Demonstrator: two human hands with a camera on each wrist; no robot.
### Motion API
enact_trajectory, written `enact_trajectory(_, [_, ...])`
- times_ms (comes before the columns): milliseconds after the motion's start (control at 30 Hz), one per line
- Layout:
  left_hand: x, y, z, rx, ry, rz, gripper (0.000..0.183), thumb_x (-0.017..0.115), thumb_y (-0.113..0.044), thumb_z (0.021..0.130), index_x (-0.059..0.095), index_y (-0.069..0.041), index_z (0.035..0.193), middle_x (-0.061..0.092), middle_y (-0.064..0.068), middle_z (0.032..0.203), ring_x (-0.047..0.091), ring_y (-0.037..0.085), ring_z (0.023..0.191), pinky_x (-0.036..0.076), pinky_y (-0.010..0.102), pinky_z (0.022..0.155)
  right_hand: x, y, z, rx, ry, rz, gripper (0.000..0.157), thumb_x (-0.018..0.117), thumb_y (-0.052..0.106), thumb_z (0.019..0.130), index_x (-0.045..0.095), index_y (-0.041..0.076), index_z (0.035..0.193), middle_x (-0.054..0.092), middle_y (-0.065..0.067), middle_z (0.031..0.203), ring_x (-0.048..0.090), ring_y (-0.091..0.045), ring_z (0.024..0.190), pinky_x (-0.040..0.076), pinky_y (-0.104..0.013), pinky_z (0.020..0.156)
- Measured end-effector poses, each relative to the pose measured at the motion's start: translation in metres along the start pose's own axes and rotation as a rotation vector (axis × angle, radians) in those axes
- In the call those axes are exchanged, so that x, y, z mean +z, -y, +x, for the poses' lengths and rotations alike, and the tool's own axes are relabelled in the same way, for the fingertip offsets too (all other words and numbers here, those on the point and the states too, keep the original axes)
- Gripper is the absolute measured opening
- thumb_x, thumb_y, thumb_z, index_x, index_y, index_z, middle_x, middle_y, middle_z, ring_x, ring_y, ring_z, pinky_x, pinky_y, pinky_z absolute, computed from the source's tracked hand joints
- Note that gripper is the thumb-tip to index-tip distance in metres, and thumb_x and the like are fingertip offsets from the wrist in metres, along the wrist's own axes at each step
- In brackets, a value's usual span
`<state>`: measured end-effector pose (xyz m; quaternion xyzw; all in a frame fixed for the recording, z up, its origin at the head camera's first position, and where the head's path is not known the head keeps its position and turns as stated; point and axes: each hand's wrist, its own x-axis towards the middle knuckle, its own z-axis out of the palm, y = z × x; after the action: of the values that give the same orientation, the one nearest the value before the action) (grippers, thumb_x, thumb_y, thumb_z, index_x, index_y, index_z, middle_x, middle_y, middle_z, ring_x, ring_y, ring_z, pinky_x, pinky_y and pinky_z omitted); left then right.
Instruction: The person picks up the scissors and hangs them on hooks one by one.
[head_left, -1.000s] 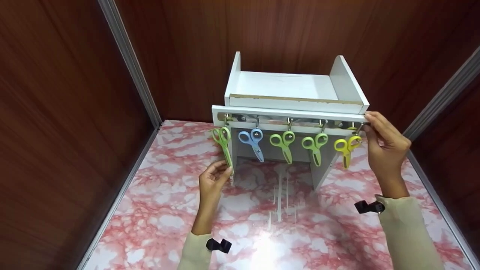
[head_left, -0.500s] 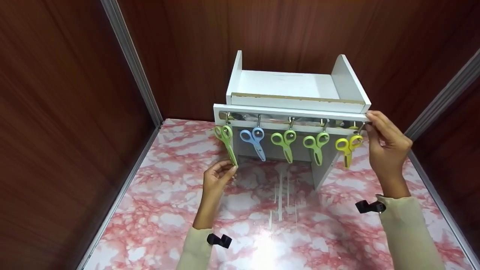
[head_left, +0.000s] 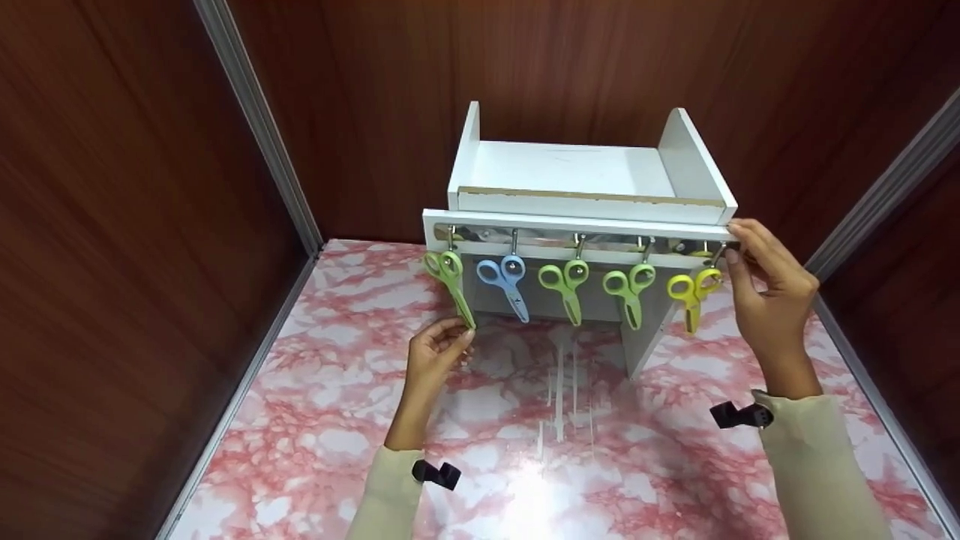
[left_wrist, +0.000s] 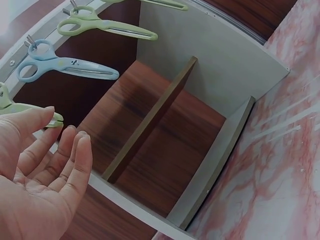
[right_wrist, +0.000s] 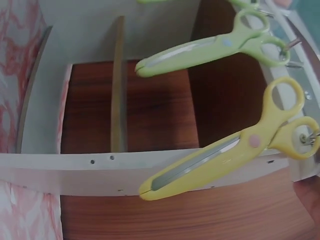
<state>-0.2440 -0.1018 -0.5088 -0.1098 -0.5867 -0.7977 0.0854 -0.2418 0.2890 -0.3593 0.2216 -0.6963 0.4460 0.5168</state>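
Observation:
My left hand (head_left: 433,356) pinches the blade tip of the leftmost green scissors (head_left: 459,296), which hang tilted from a metal hook. In the left wrist view, thumb and forefinger hold that green tip (left_wrist: 54,121) while the other fingers are loosely bent. My right hand (head_left: 776,300) grips the right end of the white hook rail (head_left: 585,223), thumb below the fingers. Along the rail hang blue scissors (head_left: 511,291), two more green scissors (head_left: 571,300) and yellow scissors (head_left: 691,311), tips down. The yellow scissors are nearest my right hand.
Behind the rail stands a white shelf unit (head_left: 570,169) with raised sides and an open front below. A wooden divider (left_wrist: 150,120) shows inside it. The table (head_left: 315,450) has a red-and-white marbled top with whitish streaks. Dark wood panels (head_left: 375,112) surround it.
My left hand has shifted slightly up and right, swinging the lower end of the leftmost green scissors to the right. My right hand keeps its grip on the rail.

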Motion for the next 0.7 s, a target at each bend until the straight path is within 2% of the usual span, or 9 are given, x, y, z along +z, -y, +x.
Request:
enact_trajectory(133, [-0.004, -0.001, 0.000, -0.006, 0.017, 0.019, 0.024, 0.069, 0.003, 0.093, 0.063, 0.014, 0.114, 0.069, 0.007, 0.091, 0.066, 0.020, 0.071, 0.059, 0.024, 0.060, 0.001, 0.012, 0.003, -0.003, 0.068, -0.033, 0.034, 0.065, -0.021, 0.086, 0.073, -0.007, 0.116, 0.069, -0.022, 0.123, 0.069, -0.022, 0.107, 0.056, -0.017, 0.088])
enact_trajectory(300, [-0.009, 0.000, -0.001, -0.001, 0.022, 0.049, 0.023, 0.068, 0.004, 0.094, 0.063, 0.014, 0.114, 0.069, 0.006, 0.089, 0.066, 0.016, 0.070, 0.059, 0.024, 0.062, 0.000, 0.024, 0.002, -0.048, 0.151, -0.131, 0.045, 0.069, -0.019, 0.083, 0.068, -0.005, 0.126, 0.063, -0.018, 0.137, 0.062, -0.033, 0.122, 0.051, -0.019, 0.100])
enact_trajectory(433, [-0.011, 0.000, -0.005, -0.019, 0.046, 0.078, 0.024, 0.068, 0.002, 0.095, 0.063, 0.013, 0.115, 0.069, 0.015, 0.091, 0.066, 0.013, 0.070, 0.059, 0.024, 0.063, -0.003, 0.024, -0.010, -0.066, 0.147, -0.242, 0.049, 0.073, -0.012, 0.083, 0.066, -0.002, 0.130, 0.057, -0.014, 0.145, 0.059, -0.036, 0.127, 0.044, -0.022, 0.109])
enact_trajectory(533, [-0.011, -0.002, -0.009, -0.028, 0.069, 0.151, 0.024, 0.067, -0.003, 0.098, 0.066, 0.010, 0.117, 0.069, 0.024, 0.096, 0.067, 0.014, 0.075, 0.060, 0.025, 0.066, -0.007, 0.023, -0.024, -0.047, 0.135, -0.285, 0.046, 0.073, 0.000, 0.089, 0.064, 0.000, 0.134, 0.053, -0.011, 0.149, 0.057, -0.034, 0.130, 0.042, -0.027, 0.113])
enact_trajectory(700, [-0.008, -0.010, -0.015, -0.018, 0.071, 0.295, 0.022, 0.065, -0.009, 0.100, 0.070, 0.004, 0.118, 0.073, 0.019, 0.101, 0.069, 0.016, 0.084, 0.062, 0.027, 0.071, -0.017, 0.025, -0.049, -0.002, 0.122, -0.334, 0.046, 0.069, 0.021, 0.097, 0.062, 0.004, 0.138, 0.050, -0.010, 0.152, 0.048, -0.032, 0.139, 0.039, -0.040, 0.117])
